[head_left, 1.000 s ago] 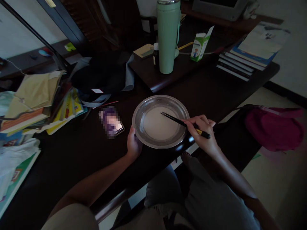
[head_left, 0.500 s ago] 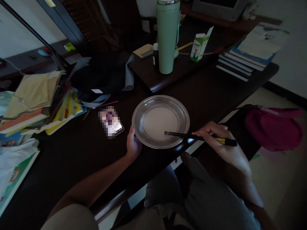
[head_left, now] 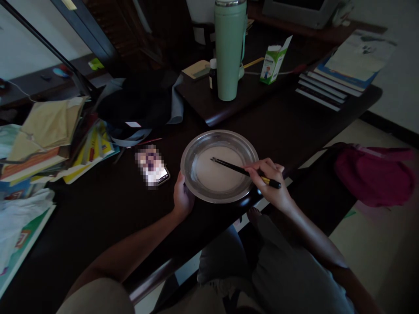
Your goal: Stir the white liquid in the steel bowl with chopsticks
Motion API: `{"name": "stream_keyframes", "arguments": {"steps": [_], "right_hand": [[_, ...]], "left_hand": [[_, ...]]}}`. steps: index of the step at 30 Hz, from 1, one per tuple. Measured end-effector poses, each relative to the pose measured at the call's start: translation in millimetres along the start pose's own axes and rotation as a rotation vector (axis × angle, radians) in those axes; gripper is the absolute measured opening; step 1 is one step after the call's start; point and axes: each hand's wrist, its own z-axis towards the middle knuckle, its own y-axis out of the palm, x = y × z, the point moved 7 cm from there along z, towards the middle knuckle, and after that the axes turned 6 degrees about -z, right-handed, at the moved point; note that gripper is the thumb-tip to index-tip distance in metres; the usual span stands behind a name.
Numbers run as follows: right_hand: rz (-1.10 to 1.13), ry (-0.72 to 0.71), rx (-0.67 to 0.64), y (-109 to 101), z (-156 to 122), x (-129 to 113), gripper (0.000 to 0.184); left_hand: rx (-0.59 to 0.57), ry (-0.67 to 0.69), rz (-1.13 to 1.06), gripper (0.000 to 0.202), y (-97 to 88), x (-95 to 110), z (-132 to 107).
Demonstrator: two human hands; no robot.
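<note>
A round metal bowl [head_left: 189, 183] with a wide rim stands near the front edge of the dark table. Inside it lies a pale, whitish liquid [head_left: 216, 179]. My left hand [head_left: 182, 196] grips the bowl's left rim, thumb on top and the other fingers hidden beneath. Between the fingers of my right hand [head_left: 268, 181] is a pair of black chopsticks [head_left: 231, 165] with yellow marks near the upper end. Their tips are over the middle of the bowl; whether they touch the liquid I cannot tell. Left of the bowl lies a lit phone [head_left: 152, 168], its screen blurred.
Behind the bowl stand a green tumbler [head_left: 227, 52], a small dark bottle [head_left: 213, 76] and a green-white box [head_left: 275, 63]. Books [head_left: 340, 74] are stacked at the back right. A black bag [head_left: 137, 100] and piled papers [head_left: 49, 126] occupy the left. A magenta bag [head_left: 373, 174] is at the right.
My right hand has moved left and slightly up, carrying the chopstick tips from the bowl's near right toward its middle. My left hand and the bowl have stayed in place.
</note>
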Motion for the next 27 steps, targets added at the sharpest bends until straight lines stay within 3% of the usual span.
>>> {"name": "stream_keyframes", "arguments": {"steps": [5,12,15,21,27], "right_hand": [[-0.081,0.038,0.108,-25,-3,5,0.031],[-0.016,0.104,0.047,-55,-14,14,0.029],[0.046,0.112,-0.032,-59,-15,10,0.032],[0.108,0.060,-0.163,-34,-13,-1,0.033],[0.090,0.017,-0.114,1,-7,-1,0.029]], "left_hand": [[0.000,-0.002,0.004,0.040,-3.9,-2,3],[0.003,-0.003,0.003,0.038,-6.9,-7,8],[0.004,-0.006,0.006,0.038,-5.7,-5,7],[-0.002,0.008,0.019,0.038,-0.7,-6,6],[0.017,-0.004,0.006,0.041,-1.0,-8,4]]}}
